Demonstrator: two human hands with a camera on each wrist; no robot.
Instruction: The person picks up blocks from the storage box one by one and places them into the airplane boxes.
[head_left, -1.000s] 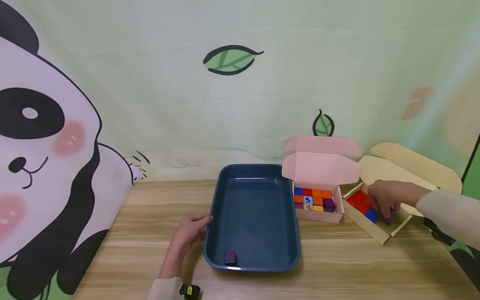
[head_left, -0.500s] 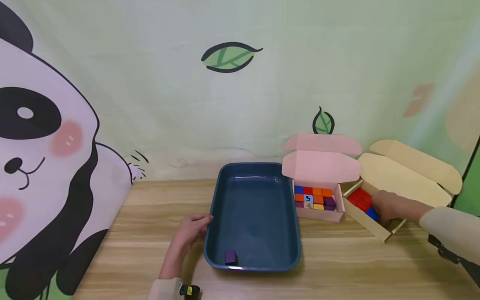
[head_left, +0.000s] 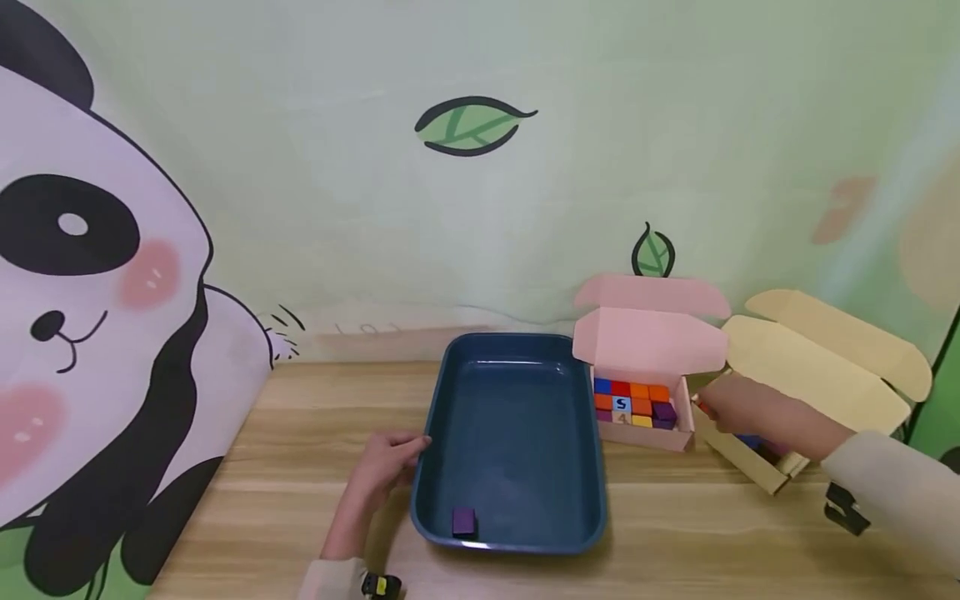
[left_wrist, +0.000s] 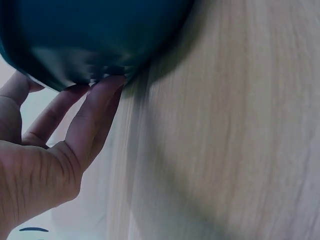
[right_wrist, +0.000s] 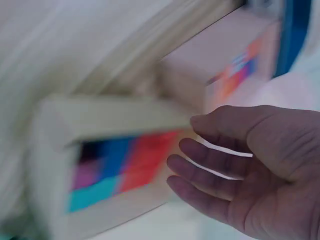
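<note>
My left hand point(head_left: 385, 467) holds the left rim of a deep blue tray point(head_left: 433, 392). In the left wrist view its fingers point(left_wrist: 90, 120) touch the tray's outer wall, and the thumb is at the rim. A dark purple block point(head_left: 463, 522) lies in the tray's near left corner. My right hand point(head_left: 757, 412) is over an open cream box point(head_left: 738, 454) on the right. Its fingers look loosely bent in the right wrist view, with nothing visible between them. Red blocks point(right_wrist: 150, 157), a blue block point(right_wrist: 114, 157) and a teal block point(right_wrist: 95, 195) lie in that box, blurred.
Between tray and cream box stands an open pink box point(head_left: 647, 437) with rows of coloured blocks, some bearing characters. Its raised lid point(head_left: 652, 337) and the cream lid point(head_left: 817, 362) lean towards the printed backdrop point(head_left: 360, 208). All stand on a wooden table point(head_left: 300, 417).
My right hand has risen from low in the cream box and moved left towards the pink box's side. The left hand stays at the tray rim. The head view has shifted slightly.
</note>
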